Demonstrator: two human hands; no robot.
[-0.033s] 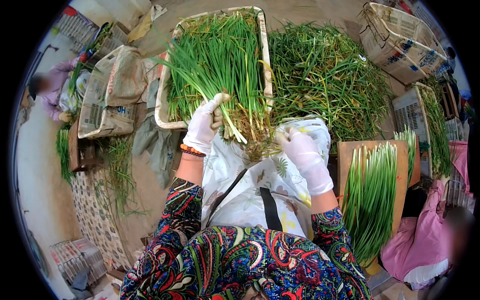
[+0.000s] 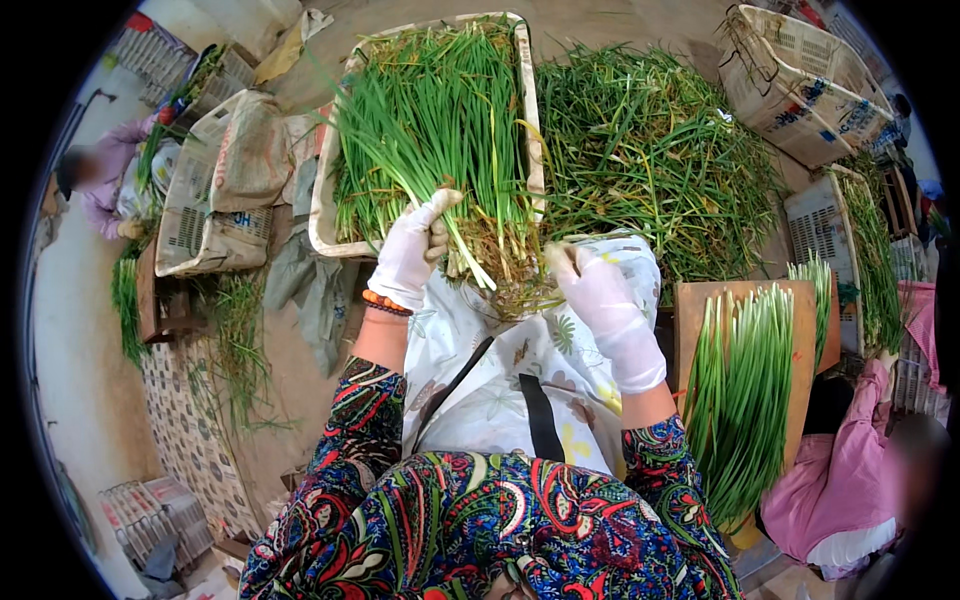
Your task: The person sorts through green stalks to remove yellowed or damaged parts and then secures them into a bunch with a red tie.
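My left hand (image 2: pixel 412 246), in a whitish glove, is closed around a small bunch of garlic chives (image 2: pixel 463 250), white stem ends toward me and green leaves slanting up to the left. It hovers over the near edge of a white plastic crate (image 2: pixel 534 110) packed with unsorted chives (image 2: pixel 440 100), their roots and dry brown bits facing me. My right hand (image 2: pixel 592 288), gloved likewise, sits just right of those stem ends with thumb and fingers pinched together. Whatever lies between its fingertips is too small to make out. A white patterned apron (image 2: pixel 490 410) covers my lap.
Leaf scraps (image 2: pixel 650 150) form a big heap right of the crate. Clean chives (image 2: pixel 745 390) lie on a wooden board (image 2: pixel 803 390) at my right. Another crate (image 2: pixel 185 215) with sacking stands left. Co-workers sit at far left (image 2: pixel 105 190) and lower right (image 2: pixel 830 480).
My right hand has shifted slightly up and left, nearer the stem ends. The left hand holds the bunch almost unmoved.
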